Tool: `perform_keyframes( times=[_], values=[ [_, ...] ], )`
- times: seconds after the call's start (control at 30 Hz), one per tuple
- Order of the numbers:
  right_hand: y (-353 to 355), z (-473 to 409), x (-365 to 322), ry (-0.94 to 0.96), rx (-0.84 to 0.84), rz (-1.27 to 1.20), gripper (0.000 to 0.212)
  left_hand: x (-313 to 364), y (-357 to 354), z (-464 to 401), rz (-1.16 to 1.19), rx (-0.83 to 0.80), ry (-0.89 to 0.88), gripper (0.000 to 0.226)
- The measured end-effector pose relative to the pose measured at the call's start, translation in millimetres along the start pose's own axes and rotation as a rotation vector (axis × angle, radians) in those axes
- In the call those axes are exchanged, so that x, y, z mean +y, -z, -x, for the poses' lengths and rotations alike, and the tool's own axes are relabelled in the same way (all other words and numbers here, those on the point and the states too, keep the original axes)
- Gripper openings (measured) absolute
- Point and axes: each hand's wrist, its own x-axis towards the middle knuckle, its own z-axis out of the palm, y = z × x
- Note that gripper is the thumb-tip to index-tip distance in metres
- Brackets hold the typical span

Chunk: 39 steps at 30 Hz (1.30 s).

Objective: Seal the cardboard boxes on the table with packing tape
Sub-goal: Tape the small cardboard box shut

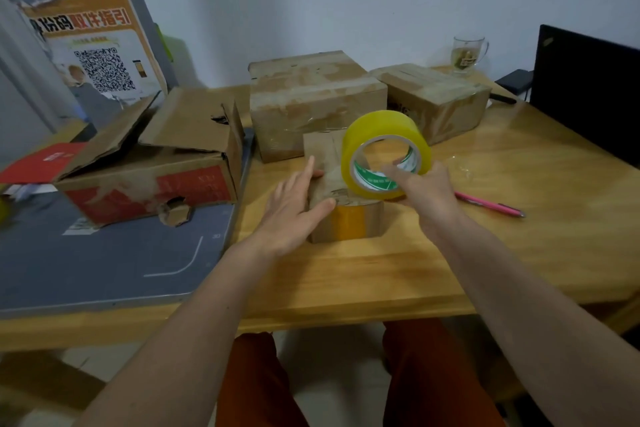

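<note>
Head view: a small box is being taped, both hands on the job.
Small box: sits on the table directly under and between the two hands; a strip of yellow tape already runs down its near face.
Tape roll: yellow, standing on edge on the box top, at the fingertips of the right hand.
Right hand: fingers curled onto the roll, index finger hooked into its core; it grips the roll.
Left hand: fingers straight and spread, laid flat against the box's left side and top edge, steadying it.
Step in hand: drawing tape over the top of this box, judging by the strip on the front face.
Next move: likely pulling the roll away over the top while the left hand presses the strip down, then cutting or tearing it.
Other boxes: two closed ones beyond the hands; an open, torn box with red print left of the left hand, not yet sealed.
Writing: green print inside the roll's core, too small to read; a poster far left carries a QR code and Chinese headline, partly legible as 取件指引.
Pink pen: just right of the right hand.
</note>
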Motion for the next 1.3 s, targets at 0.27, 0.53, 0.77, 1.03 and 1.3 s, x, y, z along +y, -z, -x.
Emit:
perform_keyframes(
  times=[0.27, 0.53, 0.77, 1.03, 1.3],
  values=[
    [4.2, -8.0, -1.9, -0.051, -0.035, 0.009, 0.022, 29.8, -10.0, -24.0, -0.232, 0.041, -0.126, 0.106],
    [38.9, -15.5, -12.6, -0.05, -0.081, 0.042, 0.016, 28.1, -11.0, -23.7, -0.214, -0.041, 0.038, 0.137],
    [56.0, -20.4, 11.5, -0.167, -0.094, -0.022, 0.034, 30.8, -11.8, -21.8, -0.248, -0.049, 0.053, 0.135],
    [51.8, -21.2, 35.2, -0.213, -0.097, -0.162, 0.03, 52.5, -11.7, -13.9, -0.626, -0.122, -0.126, 0.08],
    [48.0, -22.2, 37.5, -0.224, -0.041, -0.178, 0.028, 68.2, -37.3, 0.2, -0.664, -0.032, -0.142, 0.062]
  ],
)
